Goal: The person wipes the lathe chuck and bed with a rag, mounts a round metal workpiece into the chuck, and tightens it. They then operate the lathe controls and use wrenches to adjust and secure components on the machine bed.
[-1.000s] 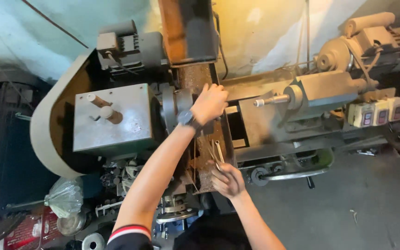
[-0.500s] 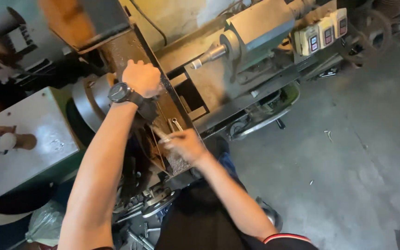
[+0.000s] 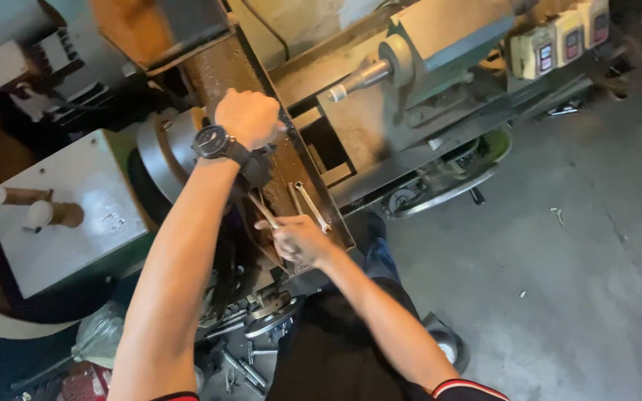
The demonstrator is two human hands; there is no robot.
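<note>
- A big metal lathe [image 3: 410, 111] fills the upper half of the frame, its long bed running from upper left toward the right edge, above a grey concrete floor [image 3: 559, 282] at lower right.
- A pale grey gearbox cover [image 3: 68, 208] with two round knobs sits at the left.
- The left hand [image 3: 247, 117], with a dark wristwatch [image 3: 213, 141], is clenched at upper centre on a part of the machine I cannot make out.
- The right hand [image 3: 297, 239], mid-frame, grips a thin metal rod [image 3: 264, 209] that points up-left.
- A small spanner [image 3: 310, 206] lies loose on the rusty tray [image 3: 339, 236], just above the right hand.
- Risk, as I judge it: if the chuck [image 3: 159, 152] turned, the watch strap or the rod could catch; the loose spanner could slide off the tray.
- At upper right, a row of cream switch boxes [image 3: 559, 41] carries small dark buttons with red marks.
</note>
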